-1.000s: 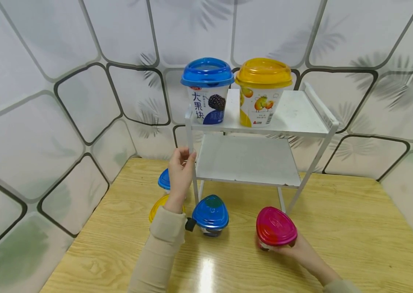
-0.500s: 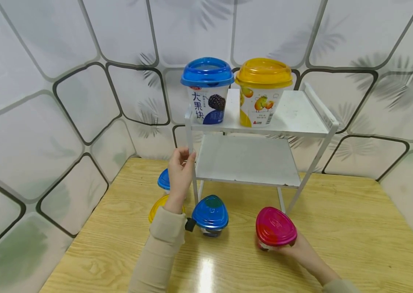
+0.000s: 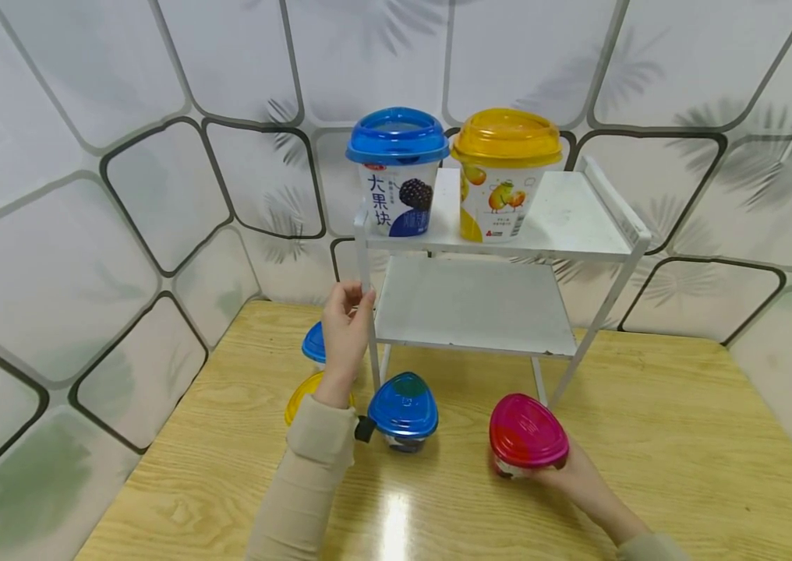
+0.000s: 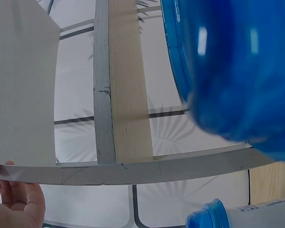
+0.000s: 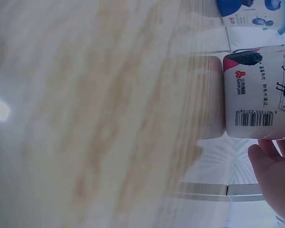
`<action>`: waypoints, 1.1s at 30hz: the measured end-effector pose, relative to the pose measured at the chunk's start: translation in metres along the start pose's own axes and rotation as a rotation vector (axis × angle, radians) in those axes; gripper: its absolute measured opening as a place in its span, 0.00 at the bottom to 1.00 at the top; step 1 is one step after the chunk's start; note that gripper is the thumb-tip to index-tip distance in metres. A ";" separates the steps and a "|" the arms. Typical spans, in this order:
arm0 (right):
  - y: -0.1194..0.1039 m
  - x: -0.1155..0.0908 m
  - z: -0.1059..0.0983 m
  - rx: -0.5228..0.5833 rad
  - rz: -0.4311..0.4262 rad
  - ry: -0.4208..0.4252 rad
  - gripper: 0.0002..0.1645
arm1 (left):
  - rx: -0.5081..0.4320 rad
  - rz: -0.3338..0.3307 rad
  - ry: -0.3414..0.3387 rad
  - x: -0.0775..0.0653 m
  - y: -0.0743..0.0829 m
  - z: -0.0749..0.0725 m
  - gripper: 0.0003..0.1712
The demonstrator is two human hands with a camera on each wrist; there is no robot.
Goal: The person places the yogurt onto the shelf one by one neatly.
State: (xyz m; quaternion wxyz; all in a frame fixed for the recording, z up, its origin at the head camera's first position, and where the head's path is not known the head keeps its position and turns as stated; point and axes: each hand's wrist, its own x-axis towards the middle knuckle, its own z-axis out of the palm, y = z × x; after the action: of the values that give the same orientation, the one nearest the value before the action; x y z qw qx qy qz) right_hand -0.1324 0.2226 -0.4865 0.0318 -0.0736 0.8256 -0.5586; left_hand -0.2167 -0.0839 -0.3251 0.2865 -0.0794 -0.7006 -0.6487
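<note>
My left hand (image 3: pixel 347 331) pinches the front left post (image 4: pixel 137 172) of a white two-shelf rack (image 3: pixel 480 300) between thumb and fingers. Its fingertips (image 4: pixel 33 199) show at that post in the left wrist view. At the front right, my right hand (image 3: pixel 578 475) holds a yogurt cup with a pink lid (image 3: pixel 528 431) by its side. The cup is upright, and its printed wall with a barcode (image 5: pixel 254 118) shows in the right wrist view. Most of the right hand's fingers are hidden behind the cup in the head view.
On the top shelf stand a blue-lidded cup (image 3: pixel 399 171) and a yellow-lidded cup (image 3: pixel 506 175). Another blue-lidded cup (image 3: pixel 404 407) sits on the wooden table (image 3: pixel 677 436) before the rack. Beside the left forearm are a yellow-lidded cup (image 3: pixel 303 393) and a blue-lidded one (image 3: pixel 314 343), partly covered.
</note>
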 end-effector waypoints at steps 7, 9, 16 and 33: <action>-0.001 0.000 0.000 -0.001 -0.010 0.023 0.49 | -0.014 -0.001 -0.010 0.001 -0.002 0.000 0.07; -0.002 0.000 0.000 0.001 -0.016 0.026 0.49 | -0.015 0.005 -0.010 0.003 -0.010 0.000 0.07; -0.015 -0.002 -0.001 -0.026 -0.033 0.023 0.48 | -0.002 0.019 -0.006 0.007 -0.031 0.000 0.08; -0.076 -0.004 -0.033 -0.152 -0.170 0.109 0.44 | 0.018 0.013 -0.015 0.001 -0.004 -0.001 0.06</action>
State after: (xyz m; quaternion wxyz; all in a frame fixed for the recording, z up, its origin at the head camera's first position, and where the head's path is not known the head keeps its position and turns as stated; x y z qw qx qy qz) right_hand -0.1269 0.2257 -0.4042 -0.0664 -0.1147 0.8569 -0.4981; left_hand -0.2189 -0.0857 -0.3277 0.2862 -0.0860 -0.7080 -0.6399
